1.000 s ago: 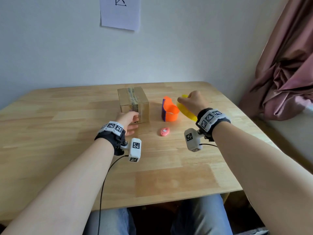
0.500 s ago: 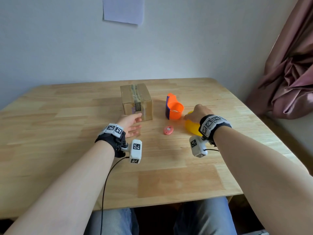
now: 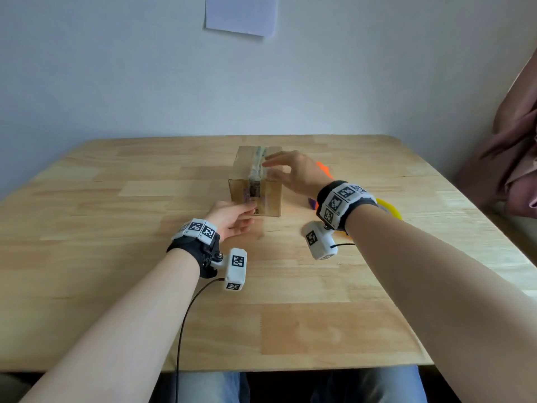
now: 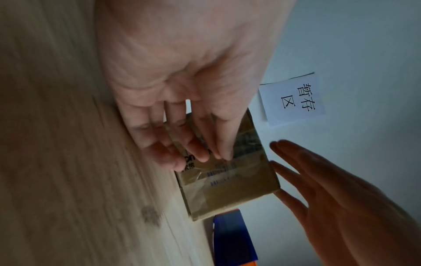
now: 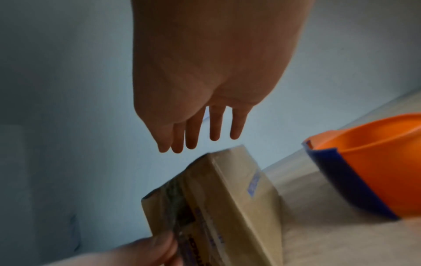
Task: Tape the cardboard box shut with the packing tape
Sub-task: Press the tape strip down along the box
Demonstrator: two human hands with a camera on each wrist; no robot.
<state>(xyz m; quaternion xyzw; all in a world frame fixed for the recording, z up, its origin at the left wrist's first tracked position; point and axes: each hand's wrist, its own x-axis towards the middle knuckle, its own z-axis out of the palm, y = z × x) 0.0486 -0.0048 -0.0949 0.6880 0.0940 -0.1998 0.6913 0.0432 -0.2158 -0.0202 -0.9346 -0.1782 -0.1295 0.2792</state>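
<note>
- The cardboard box (image 3: 255, 181) stands on the wooden table (image 3: 116, 228), near the middle of its far half. Its top flaps lie closed.
- A strip of tape (image 3: 258, 165) runs along the centre seam of the box top and down the near face, where it crosses a printed label.
- The left hand (image 3: 232, 218) lies low at the near face of the box, palm turned inward. Its fingers (image 4: 198, 144) are nearly straight and rest against that face over the taped label. They are not wrapped round the box.
- The right hand (image 3: 293, 173) hovers at the right part of the box top, fingers extended and slightly spread. It holds nothing. In the right wrist view, a gap shows between its fingertips (image 5: 191, 140) and the top edge of the box.
- An orange and blue tape dispenser (image 5: 369, 162) stands on the table just right of the box. In the head view the right hand and wrist hide most of it.
- A yellow object (image 3: 390, 209) lies on the table behind the right wristband; only its edge is visible.
- Both wrists carry black bands with white marker blocks and a white camera housing.
- A white sheet of paper (image 3: 241, 14) hangs on the wall beyond the table. A pink curtain (image 3: 511, 146) hangs at the right edge.
</note>
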